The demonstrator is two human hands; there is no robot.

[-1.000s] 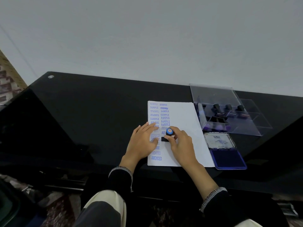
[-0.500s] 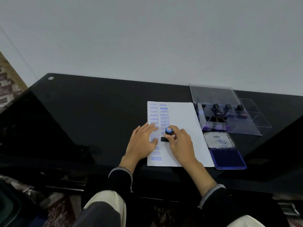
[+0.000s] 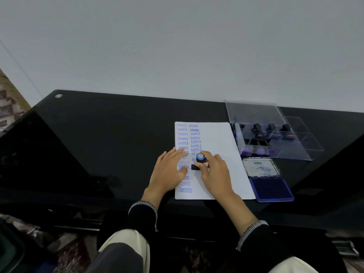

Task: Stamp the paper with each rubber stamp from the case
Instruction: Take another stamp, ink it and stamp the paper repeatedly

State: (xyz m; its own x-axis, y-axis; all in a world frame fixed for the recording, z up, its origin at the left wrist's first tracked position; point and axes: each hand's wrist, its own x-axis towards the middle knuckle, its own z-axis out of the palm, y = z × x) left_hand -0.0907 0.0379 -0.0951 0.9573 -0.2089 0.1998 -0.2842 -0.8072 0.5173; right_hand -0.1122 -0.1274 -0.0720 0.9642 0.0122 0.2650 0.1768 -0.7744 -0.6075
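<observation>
Black glossy counter (image 3: 118,134) under a pale wall. We are pressing a rubber stamp (image 3: 200,159) onto the paper (image 3: 216,142), right hand (image 3: 215,174) fingers pinching its knob, left hand (image 3: 169,170) lying flat beside it, likely pinning the sheet. Stamp handle is standing upright; its black base is running crosswise on the paper, beside the printed columns.

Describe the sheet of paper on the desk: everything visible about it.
The paper is a white sheet lying flat on the black desk, beside the ink pad. Two columns of blue stamp marks run down its left side. The left hand rests flat on it; the right hand holds a stamp on it.
</observation>
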